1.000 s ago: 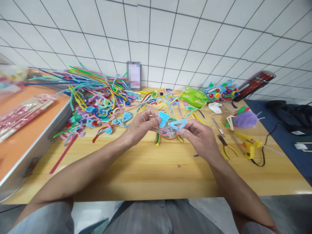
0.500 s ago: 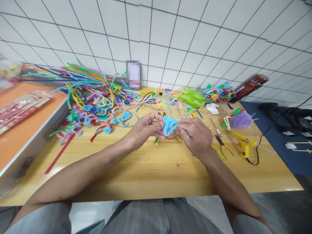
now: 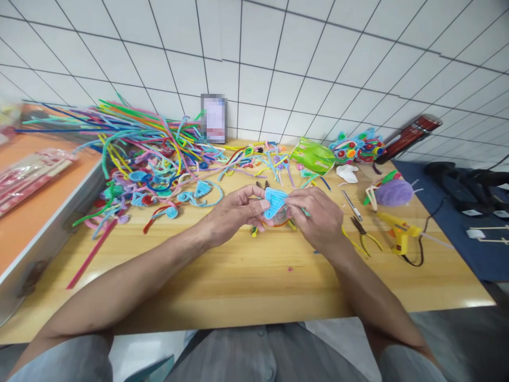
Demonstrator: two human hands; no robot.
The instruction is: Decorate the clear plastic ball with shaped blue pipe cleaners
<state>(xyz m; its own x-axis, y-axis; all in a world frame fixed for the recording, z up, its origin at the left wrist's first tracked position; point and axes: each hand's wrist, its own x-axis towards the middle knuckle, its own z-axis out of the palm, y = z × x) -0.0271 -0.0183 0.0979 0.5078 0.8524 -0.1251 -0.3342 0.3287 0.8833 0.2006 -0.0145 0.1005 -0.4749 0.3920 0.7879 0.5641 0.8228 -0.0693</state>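
A light-blue triangle of bent pipe cleaner (image 3: 274, 203) is held above the middle of the wooden table (image 3: 238, 281). My left hand (image 3: 248, 208) pinches its left side between thumb and fingers. At its right corner, the closed fingers of my right hand (image 3: 316, 212) grip the blue pipe cleaner. Rows of the pipe cleaner lie side by side within the triangle. Partly hidden below it on the table are a clear, shiny item (image 3: 280, 216) with an orange edge and some yellow-green pieces.
A heap of coloured pipe cleaners (image 3: 159, 143) lies left, by a propped phone (image 3: 213, 119). On the right are a green packet (image 3: 313, 156), a utility knife (image 3: 352, 205), yellow-handled pliers (image 3: 361, 233), a yellow glue gun (image 3: 400, 233) and a purple fuzzy figure (image 3: 393, 192).
The gap inside the blue triangle has been filled with pipe cleaner. Both hands keep their hold and have barely moved, while the camera view has shifted slightly.
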